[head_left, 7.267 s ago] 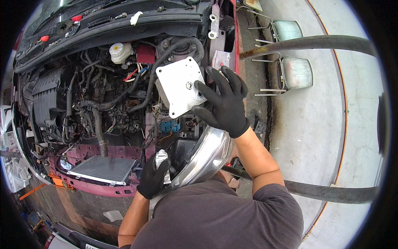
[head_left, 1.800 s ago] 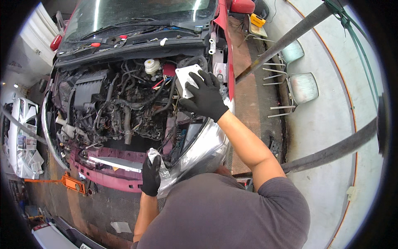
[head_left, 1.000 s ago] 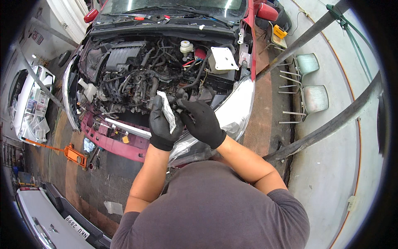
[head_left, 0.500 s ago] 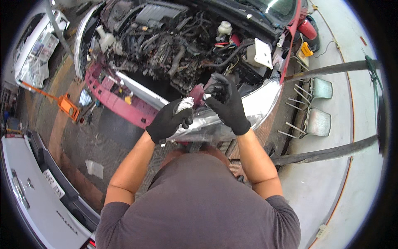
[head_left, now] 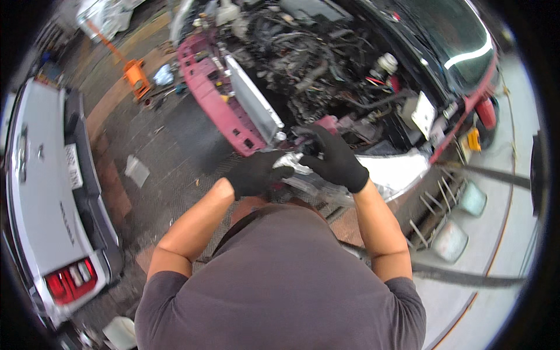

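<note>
Drawn closer: left hand (head_left: 255,174), clamped on silvery tube (head_left: 287,160), and right hand (head_left: 337,161) (hold unclear); tailgate lettering (head_left: 67,223) blurred.

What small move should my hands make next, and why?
Perhaps pinch the right end of the crumpled silver wrap with your right hand: your left hand grips its other side, and the right is close by, though blur hides whether it touches.

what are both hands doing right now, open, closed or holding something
Left hand: closed on the crumpled silvery bundle.
Right hand: fingers curled, thumb close to the bundle; whether it holds anything cannot be told.
</note>
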`<act>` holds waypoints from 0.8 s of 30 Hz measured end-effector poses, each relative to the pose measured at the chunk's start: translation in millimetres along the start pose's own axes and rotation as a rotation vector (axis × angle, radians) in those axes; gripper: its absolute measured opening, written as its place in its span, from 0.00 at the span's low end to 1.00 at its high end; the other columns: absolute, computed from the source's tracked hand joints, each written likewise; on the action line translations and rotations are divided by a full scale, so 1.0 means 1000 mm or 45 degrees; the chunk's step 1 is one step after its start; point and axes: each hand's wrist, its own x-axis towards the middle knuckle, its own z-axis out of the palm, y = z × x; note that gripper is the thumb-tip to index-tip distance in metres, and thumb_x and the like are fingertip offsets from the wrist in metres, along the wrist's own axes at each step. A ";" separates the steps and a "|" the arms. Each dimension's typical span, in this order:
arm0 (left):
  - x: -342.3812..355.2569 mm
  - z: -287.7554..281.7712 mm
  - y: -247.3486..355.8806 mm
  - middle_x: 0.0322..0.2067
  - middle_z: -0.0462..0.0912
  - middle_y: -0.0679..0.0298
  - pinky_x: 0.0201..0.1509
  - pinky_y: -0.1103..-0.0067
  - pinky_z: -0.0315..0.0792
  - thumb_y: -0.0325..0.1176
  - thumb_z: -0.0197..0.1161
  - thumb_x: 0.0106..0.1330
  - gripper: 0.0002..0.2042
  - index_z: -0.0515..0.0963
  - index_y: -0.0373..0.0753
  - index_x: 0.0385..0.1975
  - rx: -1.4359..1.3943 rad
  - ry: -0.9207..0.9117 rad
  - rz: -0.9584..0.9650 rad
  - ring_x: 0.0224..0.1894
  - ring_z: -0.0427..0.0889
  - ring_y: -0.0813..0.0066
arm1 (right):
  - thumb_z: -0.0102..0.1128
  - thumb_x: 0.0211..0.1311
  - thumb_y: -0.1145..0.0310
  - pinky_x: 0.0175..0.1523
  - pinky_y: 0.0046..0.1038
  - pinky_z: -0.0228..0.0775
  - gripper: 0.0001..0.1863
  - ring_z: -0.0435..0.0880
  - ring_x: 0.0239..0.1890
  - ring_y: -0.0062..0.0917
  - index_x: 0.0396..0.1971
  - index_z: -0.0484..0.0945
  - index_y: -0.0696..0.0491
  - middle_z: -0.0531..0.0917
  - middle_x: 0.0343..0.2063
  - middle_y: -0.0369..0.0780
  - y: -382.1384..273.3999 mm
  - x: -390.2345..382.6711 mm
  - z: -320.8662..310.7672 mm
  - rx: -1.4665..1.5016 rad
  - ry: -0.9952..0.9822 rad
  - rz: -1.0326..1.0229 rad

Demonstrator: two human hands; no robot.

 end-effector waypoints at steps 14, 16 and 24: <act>-0.109 0.032 0.015 0.50 0.85 0.47 0.55 0.62 0.77 0.46 0.58 0.74 0.23 0.73 0.45 0.65 0.183 0.036 -0.613 0.49 0.86 0.48 | 0.54 0.75 0.69 0.47 0.29 0.73 0.24 0.81 0.40 0.26 0.68 0.68 0.53 0.81 0.41 0.44 0.016 0.003 0.110 0.341 -0.505 -0.208; -0.133 0.031 0.007 0.47 0.85 0.47 0.53 0.61 0.78 0.46 0.58 0.73 0.24 0.72 0.45 0.66 0.119 0.122 -0.647 0.47 0.86 0.47 | 0.54 0.75 0.70 0.48 0.29 0.73 0.25 0.79 0.40 0.25 0.69 0.67 0.53 0.80 0.40 0.43 0.008 0.010 0.125 0.564 -0.632 -0.093; -0.205 -0.014 -0.047 0.38 0.87 0.48 0.46 0.56 0.76 0.46 0.55 0.75 0.19 0.75 0.42 0.58 0.123 0.285 -0.803 0.38 0.87 0.46 | 0.51 0.76 0.72 0.53 0.29 0.71 0.20 0.80 0.49 0.25 0.66 0.73 0.55 0.82 0.51 0.44 -0.018 0.057 0.247 0.318 -0.767 -0.189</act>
